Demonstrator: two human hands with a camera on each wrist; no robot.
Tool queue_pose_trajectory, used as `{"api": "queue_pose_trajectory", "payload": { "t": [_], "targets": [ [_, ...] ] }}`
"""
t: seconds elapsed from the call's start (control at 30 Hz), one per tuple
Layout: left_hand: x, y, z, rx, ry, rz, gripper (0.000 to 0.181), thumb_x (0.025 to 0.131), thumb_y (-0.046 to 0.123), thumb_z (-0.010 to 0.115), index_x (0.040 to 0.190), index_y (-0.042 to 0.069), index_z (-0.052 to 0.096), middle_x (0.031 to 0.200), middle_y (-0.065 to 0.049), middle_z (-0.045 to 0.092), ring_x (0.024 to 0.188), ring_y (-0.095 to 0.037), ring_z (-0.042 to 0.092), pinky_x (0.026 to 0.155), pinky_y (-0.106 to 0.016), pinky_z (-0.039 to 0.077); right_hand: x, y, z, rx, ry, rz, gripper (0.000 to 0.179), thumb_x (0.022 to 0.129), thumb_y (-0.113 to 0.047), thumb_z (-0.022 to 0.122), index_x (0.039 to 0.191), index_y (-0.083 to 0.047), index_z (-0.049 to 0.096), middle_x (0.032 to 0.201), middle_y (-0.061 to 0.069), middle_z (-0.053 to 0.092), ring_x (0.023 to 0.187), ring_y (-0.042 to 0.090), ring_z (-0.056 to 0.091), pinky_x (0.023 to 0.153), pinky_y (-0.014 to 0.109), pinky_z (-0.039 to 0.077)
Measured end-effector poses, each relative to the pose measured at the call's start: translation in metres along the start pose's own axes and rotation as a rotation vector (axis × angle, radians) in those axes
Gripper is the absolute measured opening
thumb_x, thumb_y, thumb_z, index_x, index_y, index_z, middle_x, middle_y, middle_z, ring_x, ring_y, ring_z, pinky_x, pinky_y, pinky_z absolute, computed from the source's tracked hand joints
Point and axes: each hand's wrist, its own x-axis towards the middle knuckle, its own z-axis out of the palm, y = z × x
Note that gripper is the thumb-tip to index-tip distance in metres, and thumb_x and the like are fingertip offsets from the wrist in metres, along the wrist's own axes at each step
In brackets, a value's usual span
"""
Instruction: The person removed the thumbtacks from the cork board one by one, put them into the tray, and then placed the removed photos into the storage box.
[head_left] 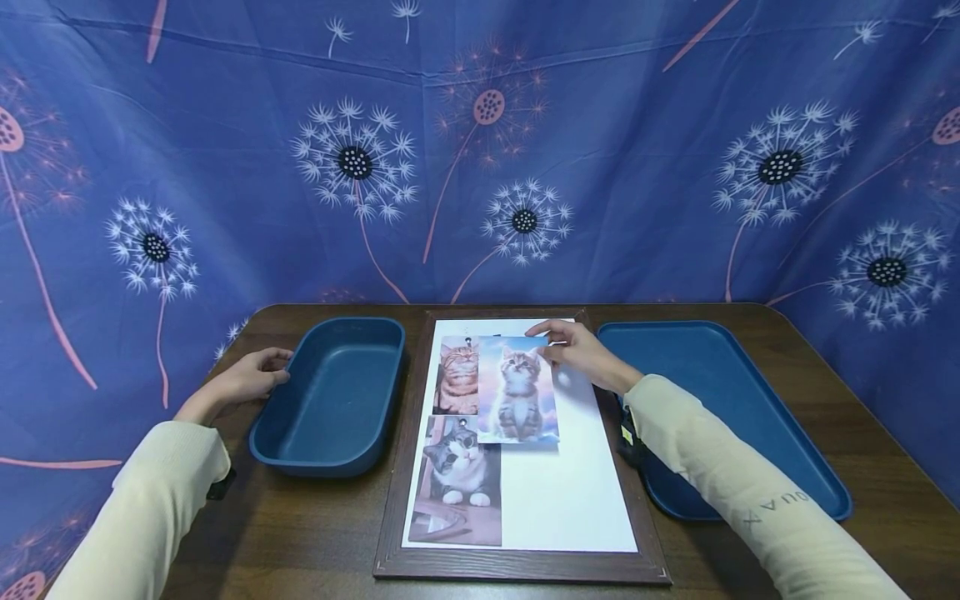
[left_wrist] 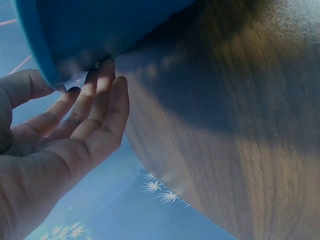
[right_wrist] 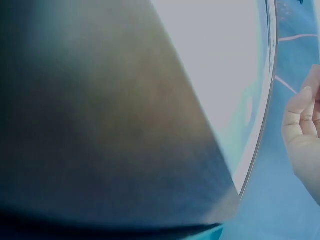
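Note:
My right hand [head_left: 583, 352] pinches the upper right corner of a kitten photo [head_left: 517, 392] over a framed white board [head_left: 570, 500]. This photo's left edge overlaps an orange cat photo [head_left: 456, 379]. Below lies a grey-and-white cat photo [head_left: 457, 492]; small dark pins or magnets show near the tops of both lower prints. In the right wrist view the fingers [right_wrist: 300, 107] are partly cut off, and the photo is barely seen. My left hand [head_left: 251, 379] touches the outer left side of a deep blue bin [head_left: 330, 400], its fingers [left_wrist: 102, 95] loosely bent against the wall.
A shallow blue tray [head_left: 750, 400] lies right of the board, partly beneath my right forearm. Everything stands on a dark wooden table [head_left: 277, 533]. A blue dandelion-print cloth [head_left: 600, 108] hangs behind and beside it.

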Motion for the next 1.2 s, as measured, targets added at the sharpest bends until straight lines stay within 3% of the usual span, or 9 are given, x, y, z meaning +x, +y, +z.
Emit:
{"api": "queue_pose_trajectory", "payload": {
  "t": [0.23,0.77,1.0,1.2],
  "targets": [
    [0.001,0.0,0.0,-0.004,-0.006,0.007,0.049,0.097,0.013,0.036,0.136,-0.013,0.021,0.131,-0.039,0.033,0.114,-0.047,0.046,0.082,-0.048,0.049,0.009,-0.005,0.012,-0.008,0.017,-0.002,0.032,0.091,-0.008,0.052,0.123,-0.009,0.054,0.108,0.018,0.057,0.071,0.029,0.051,0.069,0.042,0.048],
    [0.002,0.002,0.003,-0.025,-0.001,-0.026,0.049,0.097,0.012,0.037,0.136,-0.012,0.021,0.133,-0.039,0.031,0.114,-0.046,0.047,0.082,-0.048,0.049,0.029,-0.022,0.047,0.029,-0.015,-0.041,0.031,0.089,-0.007,0.055,0.12,-0.008,0.057,0.093,0.013,0.056,0.068,0.02,0.051,0.069,0.045,0.047],
    [0.002,0.002,0.004,-0.027,-0.001,-0.033,0.049,0.097,0.012,0.037,0.137,-0.011,0.02,0.134,-0.039,0.03,0.115,-0.046,0.046,0.083,-0.047,0.049,0.037,-0.03,0.061,0.031,-0.021,-0.084,0.031,0.088,-0.008,0.056,0.119,-0.009,0.057,0.076,0.005,0.054,0.067,0.022,0.048,0.071,0.05,0.045],
    [0.002,0.001,0.003,-0.022,0.005,-0.034,0.05,0.096,0.012,0.037,0.136,-0.012,0.02,0.133,-0.038,0.031,0.113,-0.044,0.048,0.082,-0.047,0.049,0.044,-0.04,0.075,0.054,-0.012,-0.073,0.03,0.088,-0.006,0.055,0.117,-0.01,0.059,0.085,0.007,0.058,0.071,0.029,0.051,0.074,0.053,0.045]
  ]
}}
